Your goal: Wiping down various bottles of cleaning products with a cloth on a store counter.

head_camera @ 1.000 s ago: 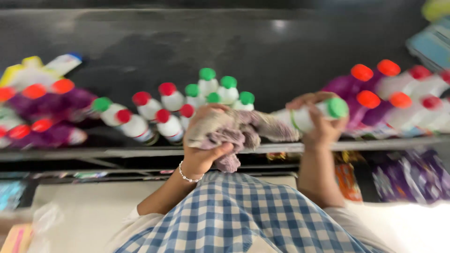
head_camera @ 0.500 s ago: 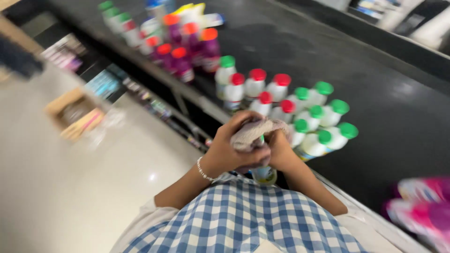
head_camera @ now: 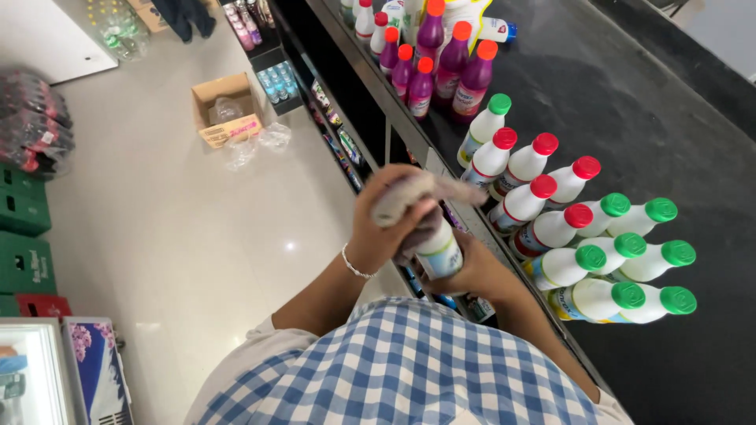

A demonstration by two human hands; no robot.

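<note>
In front of my chest my right hand (head_camera: 472, 275) grips a white bottle (head_camera: 439, 250) from below. My left hand (head_camera: 386, 224), with a thin bracelet at the wrist, presses a crumpled grey-purple cloth (head_camera: 413, 195) over the top of that bottle. The bottle's cap is hidden under the cloth. Just right of my hands, on a dark shelf (head_camera: 630, 102), stand white bottles with red caps (head_camera: 543, 189) and white bottles with green caps (head_camera: 630, 267).
Purple bottles with orange caps (head_camera: 441, 63) stand farther along the shelf. Below the shelf edge are lower racks with small goods (head_camera: 339, 142). On the pale floor lie an open cardboard box (head_camera: 227, 110), green crates (head_camera: 24, 236) and packs of dark bottles (head_camera: 31, 118).
The view has swung left along the shelf. The bottle, held out sideways at the shelf a second ago, now stands upright at my chest with the cloth over its top.
</note>
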